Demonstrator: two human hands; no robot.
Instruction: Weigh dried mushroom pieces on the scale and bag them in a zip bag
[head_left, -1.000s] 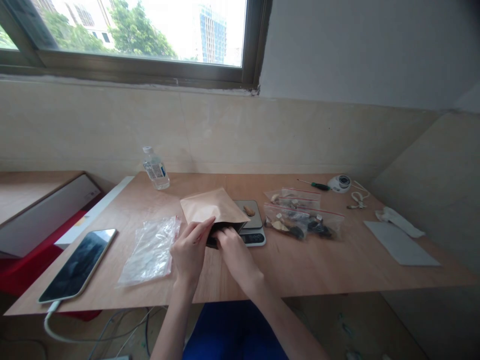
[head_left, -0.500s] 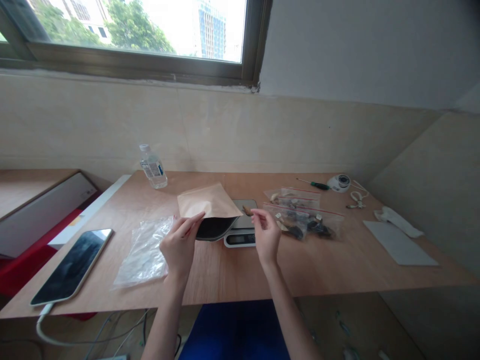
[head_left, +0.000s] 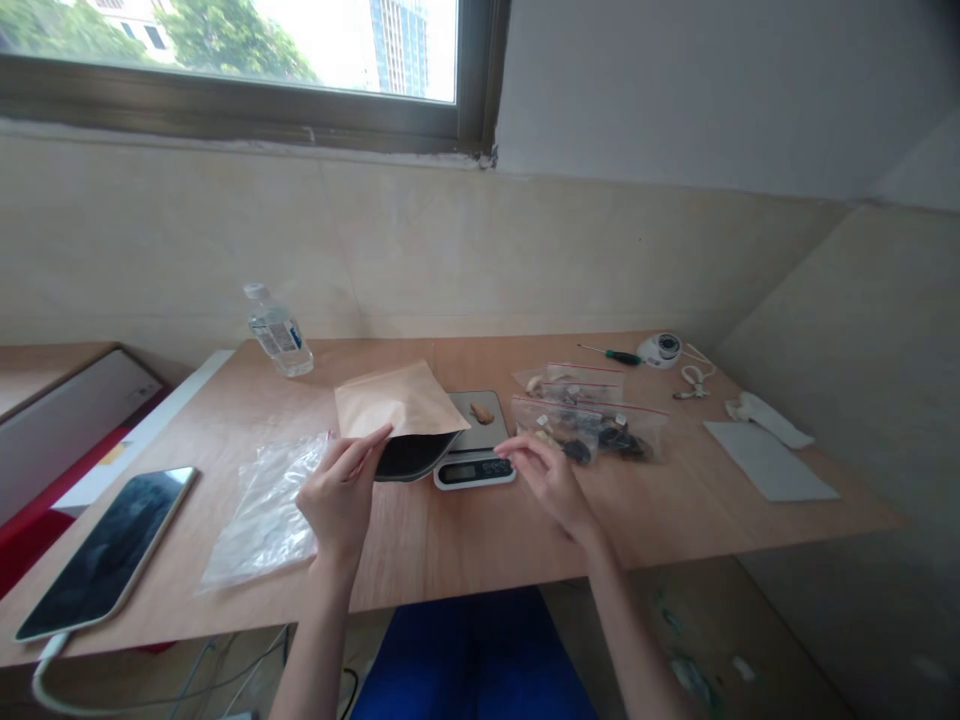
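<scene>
My left hand (head_left: 341,492) is closed on the edge of a kraft paper bag (head_left: 401,402), pinching it between thumb and fingers. The bag is tilted, its dark mouth facing me, and it covers the left part of a small kitchen scale (head_left: 474,472). On the scale's metal plate lies a small brown dried piece (head_left: 481,413). My right hand (head_left: 547,480) hovers at the scale's front right corner, beside the buttons, with fingers stretched out and nothing visible in them. The scale's display is too dark to read.
Zip bags with dark and pale dried pieces (head_left: 630,440) lie right of the scale. Behind them are a screwdriver (head_left: 621,356) and a white dome camera (head_left: 660,350). Leftward are clear plastic bags (head_left: 259,515), a phone (head_left: 109,550) and a water bottle (head_left: 279,335). White paper (head_left: 769,460) lies far right.
My right hand has left the brown piece, which stays on the scale plate, and moved toward the scale's front corner, its fingers opening. My left hand still holds the paper bag. The view has shifted slightly.
</scene>
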